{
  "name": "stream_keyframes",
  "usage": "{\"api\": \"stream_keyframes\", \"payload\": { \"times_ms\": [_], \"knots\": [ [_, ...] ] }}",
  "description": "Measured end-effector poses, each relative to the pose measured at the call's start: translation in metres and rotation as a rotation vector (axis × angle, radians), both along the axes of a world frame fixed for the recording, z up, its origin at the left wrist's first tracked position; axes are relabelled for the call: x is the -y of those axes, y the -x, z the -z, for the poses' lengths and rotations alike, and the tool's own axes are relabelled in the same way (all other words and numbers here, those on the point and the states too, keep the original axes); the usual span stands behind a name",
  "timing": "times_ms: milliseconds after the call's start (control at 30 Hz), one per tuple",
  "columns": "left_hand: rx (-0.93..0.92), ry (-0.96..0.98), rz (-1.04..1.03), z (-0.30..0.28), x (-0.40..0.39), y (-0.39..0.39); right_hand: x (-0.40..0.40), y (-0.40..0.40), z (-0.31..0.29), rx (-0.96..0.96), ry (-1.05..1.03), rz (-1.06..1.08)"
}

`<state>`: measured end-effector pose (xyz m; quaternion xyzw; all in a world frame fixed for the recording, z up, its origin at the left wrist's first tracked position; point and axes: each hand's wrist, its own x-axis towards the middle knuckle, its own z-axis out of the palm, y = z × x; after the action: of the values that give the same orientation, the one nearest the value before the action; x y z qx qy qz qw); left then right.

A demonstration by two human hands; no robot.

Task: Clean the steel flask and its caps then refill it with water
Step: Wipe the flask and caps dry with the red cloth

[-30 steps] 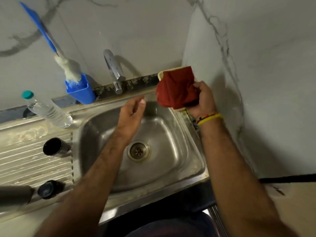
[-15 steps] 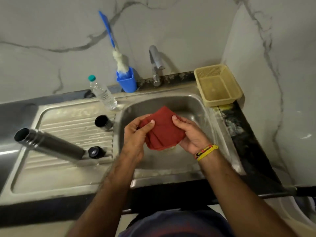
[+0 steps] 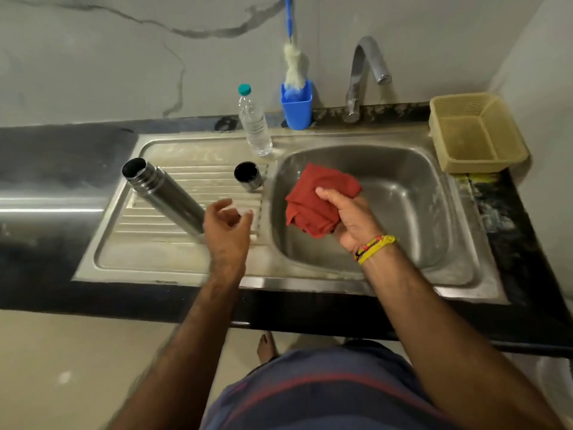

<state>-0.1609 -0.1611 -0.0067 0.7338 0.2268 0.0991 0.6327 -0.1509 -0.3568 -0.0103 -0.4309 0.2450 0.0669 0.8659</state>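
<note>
The steel flask (image 3: 164, 197) lies on its side on the ribbed drainboard (image 3: 173, 252), its open mouth pointing to the far left. A steel cup cap (image 3: 249, 175) rests on the drainboard beside the basin edge. My left hand (image 3: 228, 226) hovers over the flask's base end with fingers curled apart, holding nothing; it hides the small black cap. My right hand (image 3: 350, 218) grips a bunched red cloth (image 3: 316, 203) above the left part of the sink basin (image 3: 412, 212).
A clear water bottle (image 3: 255, 125) with a teal cap stands behind the drainboard. A blue holder (image 3: 296, 103) with a bottle brush and the tap (image 3: 362, 72) are at the back wall. A yellow basket (image 3: 474, 135) sits right of the sink.
My left hand has let go of the red cloth and moved left over the flask's base. The right hand now holds the cloth alone. The view has pulled back.
</note>
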Motion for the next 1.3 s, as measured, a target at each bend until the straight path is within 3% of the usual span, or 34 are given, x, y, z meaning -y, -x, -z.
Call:
{"api": "stream_keyframes", "payload": {
  "times_ms": [267,333,600,800,967,1067,1233,1300],
  "knots": [
    [0.034,-0.095,-0.521,0.016,-0.091,-0.015,-0.059,0.002,-0.01,0.0,0.074,0.042],
    [0.072,-0.084,-0.452,0.019,-0.116,-0.022,-0.071,0.004,-0.008,-0.017,0.088,0.056],
    [0.09,-0.12,0.181,0.024,-0.161,-0.066,-0.087,0.007,-0.002,-0.055,0.112,0.184],
    [0.13,-0.243,0.228,0.02,-0.161,-0.076,-0.077,0.006,-0.011,-0.068,0.151,0.242],
    [0.273,-0.639,0.332,-0.026,-0.122,-0.077,-0.04,0.01,-0.02,-0.056,0.121,0.422],
    [0.227,-0.926,0.461,-0.06,-0.082,-0.091,-0.015,0.012,-0.025,-0.059,0.124,0.554],
    [0.174,-1.836,0.811,-0.086,0.012,-0.105,0.022,0.02,-0.021,-0.063,0.172,0.649],
    [0.138,-2.047,0.912,-0.081,0.053,-0.1,0.032,0.023,-0.018,-0.062,0.178,0.653]
  ]
}}
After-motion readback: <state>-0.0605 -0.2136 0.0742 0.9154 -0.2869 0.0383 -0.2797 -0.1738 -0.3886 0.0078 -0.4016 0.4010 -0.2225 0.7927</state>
